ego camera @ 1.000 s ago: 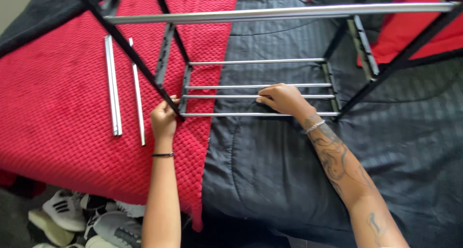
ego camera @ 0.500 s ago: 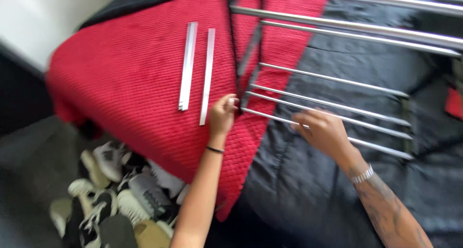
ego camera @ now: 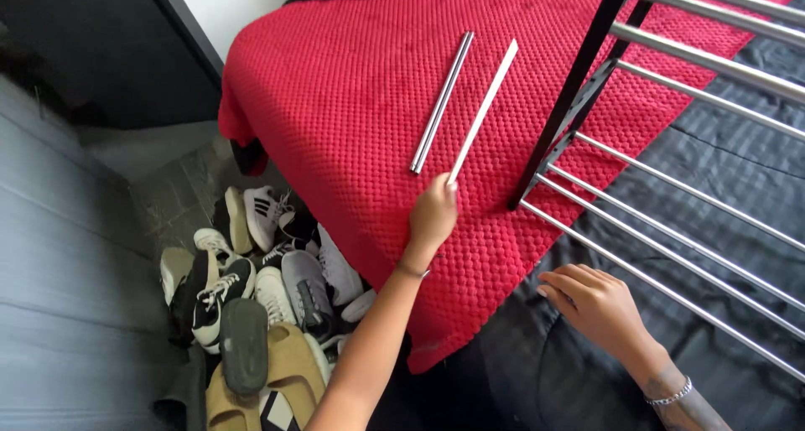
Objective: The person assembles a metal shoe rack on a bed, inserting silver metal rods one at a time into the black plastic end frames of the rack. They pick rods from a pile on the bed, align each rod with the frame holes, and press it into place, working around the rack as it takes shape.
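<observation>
Left hand (ego camera: 433,215) moved onto single rod (ego camera: 484,109), rack (ego camera: 671,179) released

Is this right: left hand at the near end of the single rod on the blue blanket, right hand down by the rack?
Not quite. The blanket is red, not blue. The head view shows the left hand at the near end of the single rod, with the right hand down by the rack.
</observation>
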